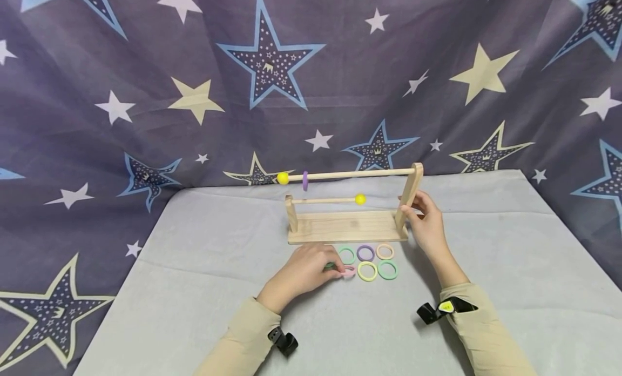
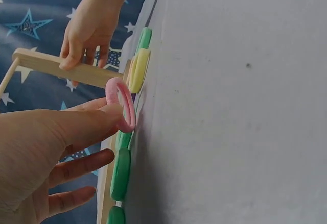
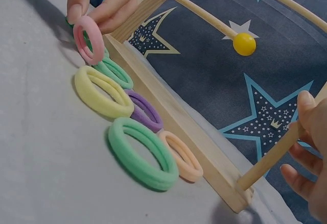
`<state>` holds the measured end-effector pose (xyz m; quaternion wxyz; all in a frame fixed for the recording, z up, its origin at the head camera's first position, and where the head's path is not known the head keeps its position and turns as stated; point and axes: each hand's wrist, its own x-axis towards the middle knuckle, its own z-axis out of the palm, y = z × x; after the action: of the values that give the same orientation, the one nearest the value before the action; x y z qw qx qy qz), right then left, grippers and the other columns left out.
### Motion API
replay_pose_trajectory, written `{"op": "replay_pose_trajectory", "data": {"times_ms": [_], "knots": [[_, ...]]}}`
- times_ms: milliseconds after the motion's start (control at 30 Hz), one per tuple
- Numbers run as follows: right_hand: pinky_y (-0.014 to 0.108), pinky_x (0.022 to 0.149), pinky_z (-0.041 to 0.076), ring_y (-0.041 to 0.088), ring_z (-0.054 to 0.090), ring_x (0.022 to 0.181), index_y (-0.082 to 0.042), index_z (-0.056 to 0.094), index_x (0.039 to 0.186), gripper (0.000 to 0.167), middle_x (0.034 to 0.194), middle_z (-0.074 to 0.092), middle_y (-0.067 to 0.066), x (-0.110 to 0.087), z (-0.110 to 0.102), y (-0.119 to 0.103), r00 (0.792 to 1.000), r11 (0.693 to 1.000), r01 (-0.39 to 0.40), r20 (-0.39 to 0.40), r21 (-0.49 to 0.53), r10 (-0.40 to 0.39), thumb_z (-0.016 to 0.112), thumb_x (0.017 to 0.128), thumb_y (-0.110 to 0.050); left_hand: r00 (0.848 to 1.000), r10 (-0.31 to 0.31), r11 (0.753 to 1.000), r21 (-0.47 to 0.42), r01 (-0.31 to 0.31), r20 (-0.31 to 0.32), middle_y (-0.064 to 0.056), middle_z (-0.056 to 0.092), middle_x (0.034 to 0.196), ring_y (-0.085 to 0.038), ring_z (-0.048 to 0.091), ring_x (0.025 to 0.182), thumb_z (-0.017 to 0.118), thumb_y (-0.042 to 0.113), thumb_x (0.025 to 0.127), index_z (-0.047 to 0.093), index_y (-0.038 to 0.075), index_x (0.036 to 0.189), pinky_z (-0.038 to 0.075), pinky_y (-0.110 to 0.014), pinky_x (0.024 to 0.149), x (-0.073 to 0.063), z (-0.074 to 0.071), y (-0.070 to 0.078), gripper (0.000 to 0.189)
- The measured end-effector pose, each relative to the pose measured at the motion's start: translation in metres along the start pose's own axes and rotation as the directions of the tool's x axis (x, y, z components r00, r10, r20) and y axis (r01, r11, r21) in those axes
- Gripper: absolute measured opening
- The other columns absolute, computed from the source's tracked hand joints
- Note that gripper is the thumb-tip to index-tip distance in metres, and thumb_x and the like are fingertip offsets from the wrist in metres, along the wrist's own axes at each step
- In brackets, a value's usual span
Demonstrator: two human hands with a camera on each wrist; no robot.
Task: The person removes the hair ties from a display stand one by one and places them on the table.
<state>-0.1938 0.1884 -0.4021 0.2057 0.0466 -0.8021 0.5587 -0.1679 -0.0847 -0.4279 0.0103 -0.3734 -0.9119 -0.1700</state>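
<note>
My left hand (image 1: 311, 265) pinches a pink hair tie (image 2: 121, 104) between thumb and forefinger, tilted up on edge in both wrist views. The other fingers of that hand are spread. My right hand (image 1: 426, 219) grips the taller right upright of a wooden stand (image 1: 352, 227), with the thumb on the near side. The stand has two rods tipped with yellow balls; a purple hair tie (image 1: 305, 181) hangs on the upper rod near its left end. In front of the base lie a yellow hair tie (image 3: 103, 92), a purple one (image 3: 145, 112), a peach one (image 3: 180, 156) and several green ones (image 3: 143, 153).
A pale grey cloth (image 1: 218, 246) covers the table. Behind it hangs a dark curtain (image 1: 301, 127) patterned with stars. The stand's lower rod (image 1: 325, 201) points right from the short left upright, below the longer upper rod (image 1: 359, 174).
</note>
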Motion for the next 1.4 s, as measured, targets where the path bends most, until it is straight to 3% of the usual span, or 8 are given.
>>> {"op": "replay_pose_trajectory", "data": {"times_ms": [200, 467, 733, 900, 1067, 1267, 1400], "knots": [[0.014, 0.077, 0.046, 0.007, 0.056, 0.1, 0.01, 0.053, 0.13, 0.038, 0.12, 0.063, 0.028, 0.0, 0.0, 0.001, 1.0, 1.0, -0.008, 0.002, 0.01, 0.008, 0.062, 0.095, 0.001, 0.999, -0.023, 1.0, -0.002, 0.023, 0.029, 0.015, 0.067, 0.094, -0.012, 0.063, 0.1, 0.077, 0.032, 0.087, 0.076, 0.027, 0.09, 0.048, -0.033, 0.095, 0.002, 0.0, 0.002, 0.006], [0.016, 0.078, 0.045, 0.009, 0.057, 0.102, 0.008, 0.054, 0.131, 0.038, 0.12, 0.064, 0.026, 0.0, 0.001, 0.005, 1.0, 1.0, -0.013, 0.006, 0.009, 0.013, 0.063, 0.095, 0.0, 1.0, -0.024, 1.0, 0.002, 0.024, 0.02, 0.017, 0.066, 0.091, -0.01, 0.063, 0.095, 0.079, 0.032, 0.085, 0.076, 0.028, 0.089, 0.049, -0.031, 0.088, 0.003, 0.004, 0.002, 0.006], [0.015, 0.077, 0.045, 0.009, 0.057, 0.102, 0.009, 0.053, 0.131, 0.039, 0.121, 0.063, 0.027, -0.001, 0.0, 0.0, 1.0, 1.0, -0.006, 0.009, 0.001, 0.006, 0.062, 0.095, 0.0, 0.999, -0.038, 0.998, -0.043, 0.039, 0.023, 0.015, 0.067, 0.096, -0.009, 0.063, 0.096, 0.078, 0.031, 0.086, 0.077, 0.026, 0.098, 0.05, -0.03, 0.089, 0.001, 0.001, 0.002, 0.014], [0.014, 0.077, 0.045, 0.009, 0.057, 0.101, 0.01, 0.053, 0.131, 0.038, 0.12, 0.064, 0.027, -0.001, -0.001, -0.002, 1.0, 1.0, -0.009, 0.007, -0.009, 0.009, 0.062, 0.095, 0.0, 0.999, -0.036, 0.995, -0.096, 0.033, -0.031, 0.011, 0.069, 0.105, -0.01, 0.063, 0.099, 0.077, 0.03, 0.087, 0.075, 0.025, 0.102, 0.051, -0.031, 0.087, 0.0, -0.002, -0.001, 0.015], [0.013, 0.075, 0.044, 0.003, 0.055, 0.099, 0.009, 0.054, 0.131, 0.038, 0.12, 0.064, 0.027, 0.003, 0.0, 0.006, 1.0, 1.0, -0.009, 0.002, -0.007, 0.009, 0.063, 0.095, 0.0, 0.991, -0.076, 0.984, -0.167, 0.057, -0.108, 0.012, 0.069, 0.106, -0.01, 0.063, 0.098, 0.076, 0.029, 0.089, 0.074, 0.025, 0.104, 0.051, -0.031, 0.085, -0.001, -0.007, -0.004, 0.016], [0.014, 0.076, 0.044, 0.008, 0.057, 0.102, 0.009, 0.053, 0.131, 0.038, 0.12, 0.063, 0.028, 0.001, 0.0, 0.004, 1.0, 1.0, -0.005, 0.008, -0.017, 0.006, 0.062, 0.095, 0.001, 0.962, -0.149, 0.966, -0.242, 0.092, -0.227, 0.014, 0.068, 0.102, -0.008, 0.063, 0.099, 0.075, 0.024, 0.09, 0.073, 0.026, 0.101, 0.051, -0.031, 0.087, -0.002, -0.013, -0.005, 0.012], [0.013, 0.076, 0.044, 0.008, 0.057, 0.102, 0.008, 0.053, 0.132, 0.039, 0.121, 0.064, 0.026, 0.004, 0.001, 0.017, 1.0, 1.0, 0.009, 0.002, -0.02, -0.009, 0.063, 0.095, 0.0, 0.935, -0.179, 0.963, -0.25, 0.102, -0.307, 0.012, 0.069, 0.103, -0.01, 0.064, 0.103, 0.074, 0.024, 0.09, 0.073, 0.025, 0.102, 0.051, -0.035, 0.089, 0.0, -0.018, -0.004, 0.011]]}}
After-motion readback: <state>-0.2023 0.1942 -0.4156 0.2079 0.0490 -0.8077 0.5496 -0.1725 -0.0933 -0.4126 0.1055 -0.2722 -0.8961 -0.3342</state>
